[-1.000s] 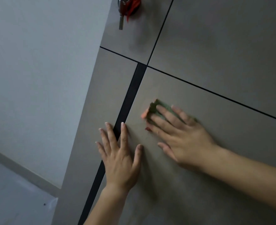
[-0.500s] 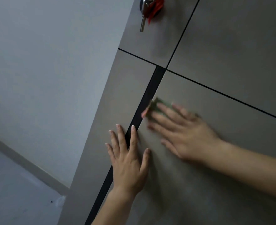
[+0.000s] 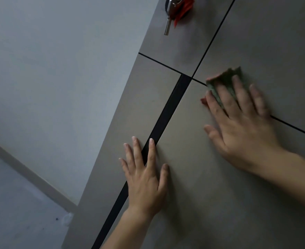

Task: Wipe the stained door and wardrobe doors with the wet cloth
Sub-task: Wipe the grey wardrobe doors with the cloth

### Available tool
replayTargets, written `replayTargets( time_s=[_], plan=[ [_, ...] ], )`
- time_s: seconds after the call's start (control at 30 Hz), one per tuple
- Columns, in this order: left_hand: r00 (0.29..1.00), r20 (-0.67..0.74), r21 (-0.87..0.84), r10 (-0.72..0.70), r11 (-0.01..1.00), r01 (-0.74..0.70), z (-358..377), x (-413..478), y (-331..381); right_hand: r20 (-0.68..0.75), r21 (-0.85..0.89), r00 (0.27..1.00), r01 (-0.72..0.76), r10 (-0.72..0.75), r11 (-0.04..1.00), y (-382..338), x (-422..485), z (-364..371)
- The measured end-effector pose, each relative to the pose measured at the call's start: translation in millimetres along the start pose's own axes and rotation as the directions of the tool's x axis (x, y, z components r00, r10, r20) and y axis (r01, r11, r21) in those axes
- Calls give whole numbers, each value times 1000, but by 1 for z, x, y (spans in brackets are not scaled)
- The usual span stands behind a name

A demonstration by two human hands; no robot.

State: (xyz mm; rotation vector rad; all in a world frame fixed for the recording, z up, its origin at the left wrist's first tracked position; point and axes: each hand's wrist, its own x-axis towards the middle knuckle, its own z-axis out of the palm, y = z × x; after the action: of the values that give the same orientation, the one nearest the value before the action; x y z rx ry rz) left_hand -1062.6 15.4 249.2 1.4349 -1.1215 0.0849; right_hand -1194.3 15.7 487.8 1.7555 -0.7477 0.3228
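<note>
A grey-brown wardrobe door [image 3: 202, 203] with thin black seams fills the right of the view. My right hand [image 3: 241, 126] lies flat on it, pressing a green cloth [image 3: 225, 81] with a red edge under the fingers, right over the horizontal seam. My left hand [image 3: 146, 177] rests flat with fingers spread, lower down, across the wide black vertical gap [image 3: 166, 119] between the door panels. Most of the cloth is hidden under my fingers.
A key with a red tag [image 3: 176, 9] hangs from a lock at the top of the upper panel. A pale wall [image 3: 58, 78] stands to the left, with a skirting board [image 3: 33, 177] and grey floor [image 3: 13, 212] below.
My right hand has slid the cloth up and to the right, from beside the black vertical gap onto the horizontal seam. My left hand stays planted on the door.
</note>
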Motion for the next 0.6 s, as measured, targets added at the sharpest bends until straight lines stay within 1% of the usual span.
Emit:
replayTargets(
  time_s=[0.03, 0.1, 0.17, 0.23, 0.33, 0.43, 0.5, 0.53, 0.6],
  plan=[
    [1000, 1, 8, 6, 1000, -6, -1, 0, -2, 11, 13, 1000, 23, -24, 1000, -8, 17, -2],
    [1000, -2, 22, 6, 1000, -6, -1, 0, -4, 22, 23, 991, 130, -131, 991, -35, 61, 1],
    [1000, -2, 27, 5, 1000, -5, -1, -1, -4, 58, -22, 968, 246, -244, 969, -61, 99, 5],
    [1000, 3, 37, 17, 999, -17, -2, -2, -5, 78, -62, 953, 297, -292, 953, -72, 110, 10],
    [1000, 9, 63, 30, 998, -30, -2, -4, -11, 76, -59, 916, 399, -395, 915, -71, 68, 20],
    [998, 6, 75, 56, 996, -56, -2, -7, -16, 42, -36, 850, 527, -526, 849, -60, 9, 30],
    [998, 7, 74, 67, 995, -67, -4, -8, -20, 61, -38, 829, 558, -555, 829, -56, 12, 30],
    [997, 10, 74, 72, 995, -73, -5, -7, -22, 53, -34, 837, 547, -545, 836, -61, 28, 29],
    [997, 19, 79, 80, 994, -81, -6, -7, -24, 43, -19, 874, 486, -485, 874, -81, 68, 26]
  ],
)
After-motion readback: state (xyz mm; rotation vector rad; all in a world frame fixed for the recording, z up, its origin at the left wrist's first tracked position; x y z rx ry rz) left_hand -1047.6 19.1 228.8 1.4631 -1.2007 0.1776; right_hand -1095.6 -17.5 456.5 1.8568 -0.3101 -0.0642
